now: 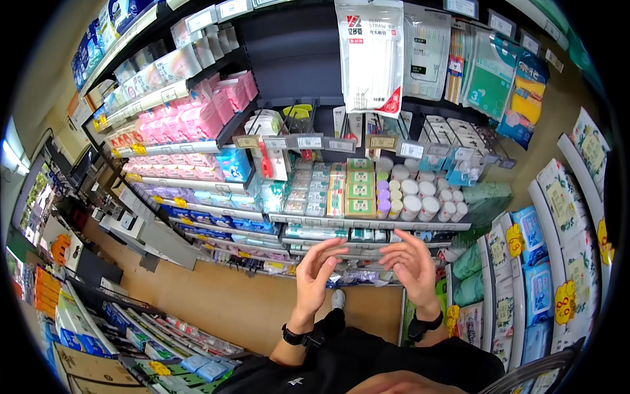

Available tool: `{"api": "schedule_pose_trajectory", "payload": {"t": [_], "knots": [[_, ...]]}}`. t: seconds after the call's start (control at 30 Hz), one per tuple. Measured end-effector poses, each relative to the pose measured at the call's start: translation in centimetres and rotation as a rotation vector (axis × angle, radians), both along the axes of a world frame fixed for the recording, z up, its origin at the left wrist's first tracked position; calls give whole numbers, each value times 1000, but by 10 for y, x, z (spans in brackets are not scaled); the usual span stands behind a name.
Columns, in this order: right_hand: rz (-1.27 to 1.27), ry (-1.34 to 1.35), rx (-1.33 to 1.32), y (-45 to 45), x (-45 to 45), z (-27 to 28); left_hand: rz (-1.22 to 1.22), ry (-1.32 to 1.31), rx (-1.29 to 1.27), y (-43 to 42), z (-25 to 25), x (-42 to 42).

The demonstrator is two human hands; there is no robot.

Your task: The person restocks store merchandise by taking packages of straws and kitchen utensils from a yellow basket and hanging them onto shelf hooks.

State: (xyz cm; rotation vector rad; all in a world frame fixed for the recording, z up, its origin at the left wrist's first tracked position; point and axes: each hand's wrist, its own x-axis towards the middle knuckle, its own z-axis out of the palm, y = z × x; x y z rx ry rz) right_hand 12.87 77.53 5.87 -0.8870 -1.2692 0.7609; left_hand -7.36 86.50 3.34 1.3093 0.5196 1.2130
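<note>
My left hand [318, 269] is raised in front of the shelves, palm inward, with its fingers apart and nothing in it. Facing it, my right hand [413, 266] is likewise empty, its fingers loosely curved and spread. A gap lies between the two hands. Just beyond them runs a shelf holding white-lidded round tubs [410, 207], green-and-tan boxes [360, 190] and small purple and yellow containers [383, 200]. Above hang a white pack of bendy straws [371, 59] and a green pack [489, 69]. Each wrist wears a black band.
Pink packs [197, 121] fill the shelves on the left. Wet-wipe packs [538, 289] and floral packs [581, 276] line the right side. Price tags on hooks [341, 144] jut out from the rack. Brown floor [197, 295] stretches left towards a white counter [157, 230].
</note>
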Motion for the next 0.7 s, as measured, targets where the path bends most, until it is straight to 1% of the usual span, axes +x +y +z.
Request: {"api": "schedule_pose_trajectory", "payload": {"t": [0.1,0.33,0.43,0.53,0.7], "knots": [[4,76,-47,-29,-6,-11,-54,27,-3,-23,-4,-8],[-42,121,-60,-97,-18,-18,-181,-7,-62,-68,-4,-16],[-72,125,-58,-122,-30,-18,-130,10,0,-84,-3,-23],[-101,113,-56,-147,-47,-18,-185,-40,-7,-100,-1,-38],[-102,117,-66,-184,-80,-20,-199,-43,-42,-137,-1,-68]]}}
